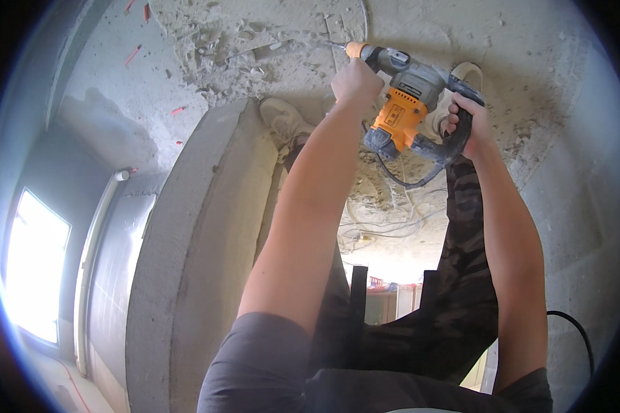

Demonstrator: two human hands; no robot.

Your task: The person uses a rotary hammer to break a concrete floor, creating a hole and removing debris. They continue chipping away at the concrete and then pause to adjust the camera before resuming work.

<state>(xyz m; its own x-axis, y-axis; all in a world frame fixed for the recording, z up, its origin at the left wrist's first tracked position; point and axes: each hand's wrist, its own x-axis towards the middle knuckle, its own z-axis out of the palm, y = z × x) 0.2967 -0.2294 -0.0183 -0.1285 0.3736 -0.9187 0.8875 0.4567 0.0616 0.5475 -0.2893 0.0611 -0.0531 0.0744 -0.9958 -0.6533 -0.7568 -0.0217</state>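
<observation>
An orange and grey rotary hammer (405, 103) lies across the upper middle of the view, held in both hands. My left hand (355, 82) is closed around its front side handle, just behind the orange nose. My right hand (469, 124) grips the black rear D-handle. A thin steel bit (336, 44) points left from the nose over broken concrete (248, 57); whether its tip touches the floor I cannot tell. A dark power cord (411, 184) loops from the rear handle beneath the tool's body.
Light shoes (284, 120) stand either side of the tool. A concrete ledge (201, 248) runs along the left, with a white pipe (90, 258) and a bright window (39, 263) beyond. Thin cables (387, 229) lie on the floor between the legs. A wall (589, 206) rises at right.
</observation>
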